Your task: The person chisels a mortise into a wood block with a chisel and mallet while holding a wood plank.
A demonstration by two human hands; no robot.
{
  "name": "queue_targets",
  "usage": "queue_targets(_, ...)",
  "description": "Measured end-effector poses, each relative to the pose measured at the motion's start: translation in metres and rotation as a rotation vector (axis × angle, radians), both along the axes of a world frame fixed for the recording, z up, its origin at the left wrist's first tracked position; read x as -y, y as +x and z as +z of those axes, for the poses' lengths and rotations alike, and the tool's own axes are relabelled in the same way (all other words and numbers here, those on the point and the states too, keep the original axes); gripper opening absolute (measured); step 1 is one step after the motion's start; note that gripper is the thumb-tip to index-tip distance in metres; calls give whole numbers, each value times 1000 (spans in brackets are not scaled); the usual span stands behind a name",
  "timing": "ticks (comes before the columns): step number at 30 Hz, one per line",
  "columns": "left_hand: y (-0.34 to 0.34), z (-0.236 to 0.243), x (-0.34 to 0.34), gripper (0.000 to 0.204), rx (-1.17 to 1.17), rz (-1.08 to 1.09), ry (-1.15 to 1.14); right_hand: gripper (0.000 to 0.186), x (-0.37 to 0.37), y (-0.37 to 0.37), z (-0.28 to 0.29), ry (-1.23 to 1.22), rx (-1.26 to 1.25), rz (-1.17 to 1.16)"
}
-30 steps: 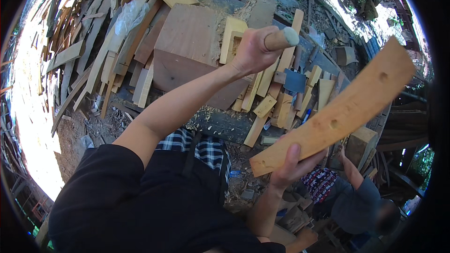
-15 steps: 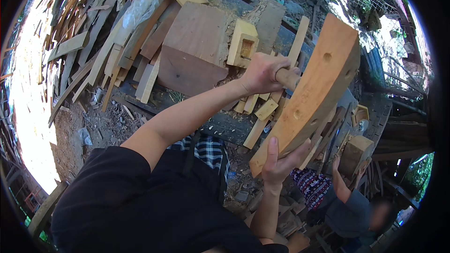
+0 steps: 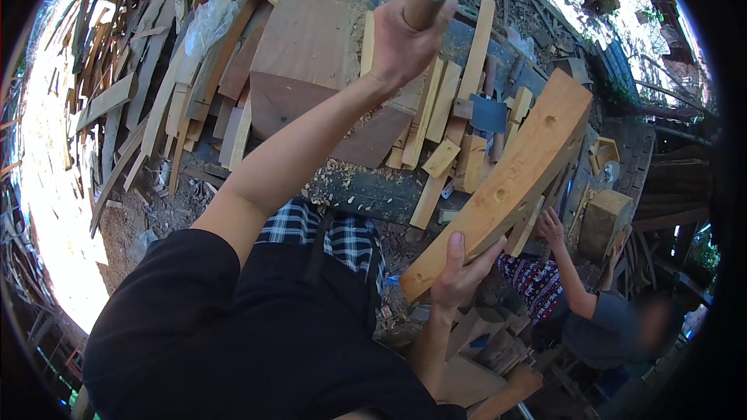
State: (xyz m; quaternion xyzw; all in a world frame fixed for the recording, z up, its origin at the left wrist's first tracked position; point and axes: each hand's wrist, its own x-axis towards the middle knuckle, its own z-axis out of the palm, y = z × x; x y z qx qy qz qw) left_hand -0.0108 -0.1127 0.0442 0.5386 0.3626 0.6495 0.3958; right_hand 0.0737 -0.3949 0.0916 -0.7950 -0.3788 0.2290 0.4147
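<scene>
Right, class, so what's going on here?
A black-shirted person's left hand grips a round, pale-ended wooden rod. Their right hand holds one end of a long, curved, light-brown wooden piece with round hollows; rod and piece are apart. At the right, another person in grey has both hands near a squared wooden block.

One head-worn fisheye view looks down, near the left hand (image 3: 401, 48) and right hand (image 3: 459, 276).

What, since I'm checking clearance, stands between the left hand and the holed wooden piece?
Nothing visible stands between the left hand, gripping a round wooden rod, and the holed wooden piece in the right hand. Narrow wood strips show in that gap, apparently below on the bench.
</scene>
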Motion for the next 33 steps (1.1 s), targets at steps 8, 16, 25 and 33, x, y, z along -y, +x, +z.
queue_targets(8, -10, -21, -28, 39, 12, -7, -196, 60, -10, -4, -2, 59, -83, 7)
queue_targets(16, -6, -10, -22, 35, -20, -60, -235, 65, -22, -2, 0, 37, -91, 20)
queue_targets(25, 22, -13, 1, 11, -100, -31, -4, 70, -68, 17, 35, 613, -321, 301)
queue_targets(33, 17, -27, 15, 16, -275, -44, 0, 55, -86, 5, 51, 118, 245, 183)
